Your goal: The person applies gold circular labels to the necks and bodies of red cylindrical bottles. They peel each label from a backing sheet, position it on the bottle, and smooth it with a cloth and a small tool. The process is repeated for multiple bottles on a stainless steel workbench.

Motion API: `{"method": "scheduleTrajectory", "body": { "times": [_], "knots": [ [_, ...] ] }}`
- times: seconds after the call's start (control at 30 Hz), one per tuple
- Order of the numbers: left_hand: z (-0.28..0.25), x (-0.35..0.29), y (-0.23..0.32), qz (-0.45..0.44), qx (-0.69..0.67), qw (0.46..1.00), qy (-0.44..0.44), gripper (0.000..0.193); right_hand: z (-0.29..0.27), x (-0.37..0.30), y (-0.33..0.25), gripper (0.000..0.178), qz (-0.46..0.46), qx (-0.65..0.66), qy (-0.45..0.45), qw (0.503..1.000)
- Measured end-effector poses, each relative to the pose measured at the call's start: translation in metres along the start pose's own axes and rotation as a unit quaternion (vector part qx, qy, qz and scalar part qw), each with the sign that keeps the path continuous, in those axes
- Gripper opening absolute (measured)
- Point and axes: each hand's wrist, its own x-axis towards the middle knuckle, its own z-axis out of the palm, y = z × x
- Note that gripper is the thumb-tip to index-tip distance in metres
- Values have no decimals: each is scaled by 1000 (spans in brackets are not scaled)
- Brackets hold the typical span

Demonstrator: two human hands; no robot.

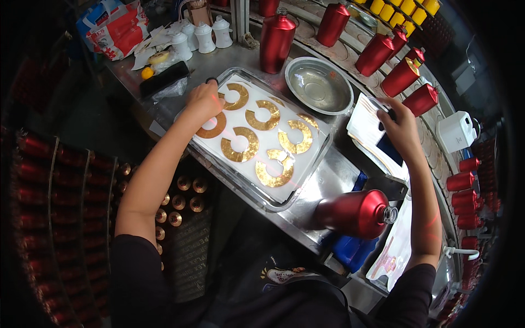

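Several gold C-shaped foil labels [239,144] lie on a white sheet in a clear-rimmed shallow tray [272,206]. My left hand [204,101] is at the tray's far left corner, fingers curled down beside a gold label; what they pinch, if anything, is hidden. A small black ring-shaped thing [212,80] shows by its fingertips. My right hand [401,124] is closed around a small black object [391,114] above a stack of white sheets [363,123] with a dark blue flat piece [388,146]. Near me, a red metallic bottle [355,213] lies tilted, its neck pointing right.
A round metal basin [319,86] of liquid stands behind the tray, beside an upright red bottle [277,41]. Red bottles [375,54] line the conveyor. White bottles [204,38], a black phone-like slab [164,77] and a bag [120,30] sit far left; a white jug [456,131] stands right.
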Motion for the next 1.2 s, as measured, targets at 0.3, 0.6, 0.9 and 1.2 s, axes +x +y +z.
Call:
{"method": "scheduleTrajectory", "body": {
  "times": [0.3, 0.6, 0.9, 1.2],
  "knots": [
    [12, 21, -4, -47, -24, 998, 43, 50, -62, -177, 55, 37, 106, 99, 80, 986],
    [13, 24, -3, -41, -42, 997, 44, 51, -60, -282, 88, 36, 263, 192, 148, 934],
    [27, 30, 1, -67, -35, 989, 127, 42, -44, -305, 81, 36, 259, 232, 169, 922],
    [24, 24, 6, 74, 105, 979, 159, 12, -30, -316, 55, 35, 267, 234, 149, 923]
  ]
}}
